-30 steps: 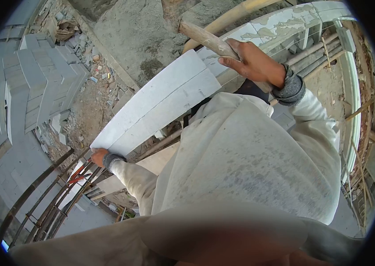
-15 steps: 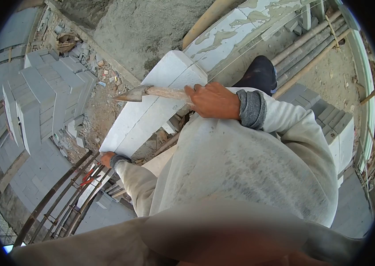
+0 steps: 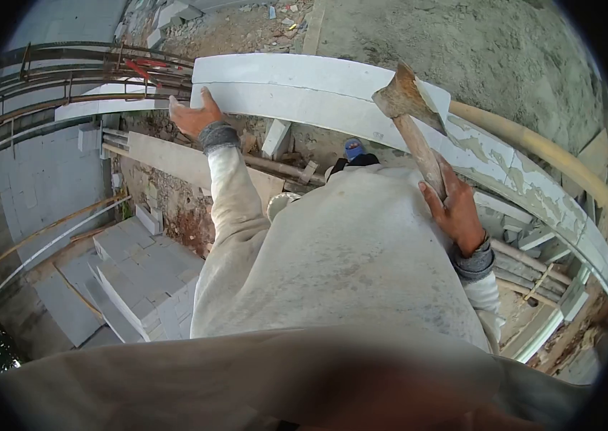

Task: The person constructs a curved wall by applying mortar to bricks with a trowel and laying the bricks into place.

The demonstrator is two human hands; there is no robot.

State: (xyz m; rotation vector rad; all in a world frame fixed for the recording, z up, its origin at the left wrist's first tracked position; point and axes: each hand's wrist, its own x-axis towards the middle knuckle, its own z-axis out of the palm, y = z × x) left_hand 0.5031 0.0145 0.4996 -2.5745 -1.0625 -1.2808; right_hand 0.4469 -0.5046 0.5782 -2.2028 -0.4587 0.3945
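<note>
In the head view, my right hand point(image 3: 455, 208) is wrapped round the wooden handle of a hatchet point(image 3: 415, 136). Its broad, rusty, mortar-stained blade is up and overlaps the right end of the white block course. My left hand point(image 3: 197, 118) is open with thumb and fingers apart, right at the left end of the long white blocks point(image 3: 275, 85). These blocks lie in a row with a thin seam running along them. To the right the row meets a wall top point(image 3: 516, 169) smeared with grey mortar.
Rusty rebar cages point(image 3: 95, 75) reach toward the row's left end. A yellowish pole point(image 3: 541, 140) runs beside the wall at right, with grey sand or mortar point(image 3: 462, 50) beyond. Stacked grey blocks point(image 3: 142, 262) stand lower left. Metal pipes point(image 3: 534, 269) lie lower right.
My view has swung round, so the block row now runs across the top. My right hand has brought the hatchet from lying across the blocks to blade up; my left hand's fingers have spread.
</note>
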